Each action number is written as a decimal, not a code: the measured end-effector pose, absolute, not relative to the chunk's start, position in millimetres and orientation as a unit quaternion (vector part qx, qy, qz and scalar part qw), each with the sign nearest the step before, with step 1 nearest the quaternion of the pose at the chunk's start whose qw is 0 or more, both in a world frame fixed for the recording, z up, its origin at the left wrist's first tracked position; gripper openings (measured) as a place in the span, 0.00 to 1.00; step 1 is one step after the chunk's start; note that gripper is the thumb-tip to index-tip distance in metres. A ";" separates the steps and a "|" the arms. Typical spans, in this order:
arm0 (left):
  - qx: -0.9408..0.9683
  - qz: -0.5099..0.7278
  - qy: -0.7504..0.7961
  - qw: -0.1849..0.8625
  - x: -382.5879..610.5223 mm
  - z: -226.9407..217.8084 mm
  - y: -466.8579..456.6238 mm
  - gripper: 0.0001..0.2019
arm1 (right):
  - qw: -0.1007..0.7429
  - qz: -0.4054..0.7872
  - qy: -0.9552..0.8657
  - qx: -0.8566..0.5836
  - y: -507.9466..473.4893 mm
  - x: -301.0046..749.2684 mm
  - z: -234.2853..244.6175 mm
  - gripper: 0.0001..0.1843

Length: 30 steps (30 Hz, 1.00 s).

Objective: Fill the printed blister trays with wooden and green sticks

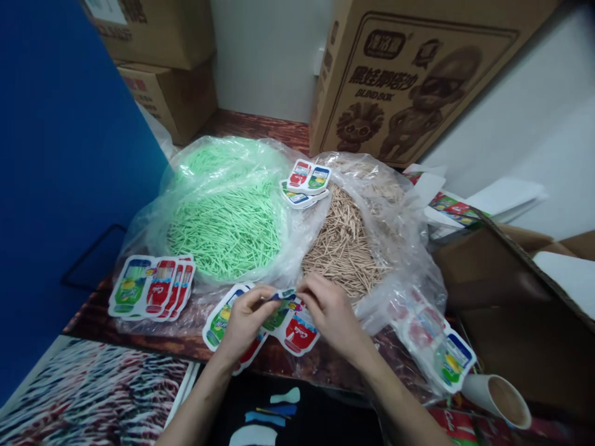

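Note:
My left hand [248, 322] pinches the upper left edge of a jar-shaped printed card [300, 334], with a green half and a red Cola half. At its upper right, my right hand [331, 310] is closed on the same card; the fingertips hide exactly what they grip. Another such card [223, 319] lies partly under my left hand. Just beyond are a clear bag of thin green sticks [227, 229] and a bag of thin brown sticks [344, 248]. Both bags gape toward me.
Overlapping cards [153, 288] lie at the left, more cards [309, 176] between the bags, and others [449, 359] under plastic at the right. A paper cup [497, 399] lies tilted beside an open carton [511, 310]. A large cardboard box [400, 80] stands behind; a blue panel [60, 186] borders the left.

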<state>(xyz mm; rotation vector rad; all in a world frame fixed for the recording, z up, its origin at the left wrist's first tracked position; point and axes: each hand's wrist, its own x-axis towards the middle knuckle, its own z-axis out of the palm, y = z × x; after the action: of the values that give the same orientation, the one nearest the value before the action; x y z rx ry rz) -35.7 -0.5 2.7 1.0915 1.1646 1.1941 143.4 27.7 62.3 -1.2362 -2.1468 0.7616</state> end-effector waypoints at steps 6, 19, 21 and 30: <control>0.459 0.286 0.457 0.706 -54.6 4.6 -0.2 0.19 | 0.325 0.309 -0.785 -0.427 12.3 134.6 51.1 0.07; 0.466 0.360 0.537 0.604 -15.8 -3.3 -3.3 0.11 | 0.335 0.173 -0.760 -0.530 8.8 149.1 15.5 0.19; 0.455 0.367 0.543 0.602 -11.6 -9.9 -6.2 0.11 | 0.352 0.143 -0.765 -0.520 4.6 148.5 10.2 0.19; 0.447 0.345 0.559 0.608 -8.6 -2.8 -2.9 0.08 | 0.332 0.371 -0.724 -0.478 10.5 172.7 6.0 0.17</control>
<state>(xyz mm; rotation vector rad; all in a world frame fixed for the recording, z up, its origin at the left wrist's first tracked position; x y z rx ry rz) -8.6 -2.9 -2.8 1.0323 1.2909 0.7983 172.7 10.5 6.0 -1.2480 -1.8916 0.9705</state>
